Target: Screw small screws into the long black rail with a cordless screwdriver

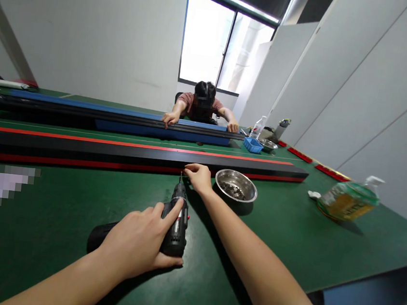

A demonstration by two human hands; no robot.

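Note:
My left hand (140, 233) is wrapped round a black cordless drill (176, 232), which lies on its side low over the green table. Its bit points away from me at the near side of a long black bar with red stripes (134, 154). At the tip of the bit, the fingers of my right hand (198, 176) are pinched together against the bar's near face. Whatever they hold is too small to name. Just right of that hand stands a round metal bowl (253, 195) with many small dark screws (232, 189) in its bottom.
Across the green table (131, 290) a person (203, 104) leans over another long dark bar (127, 119), both hands on it. A blue basket (252, 145), a second metal bowl (269, 144) and a clear bottle (259, 128) stand far right. Nearer lies a large green-yellow jug (349, 202).

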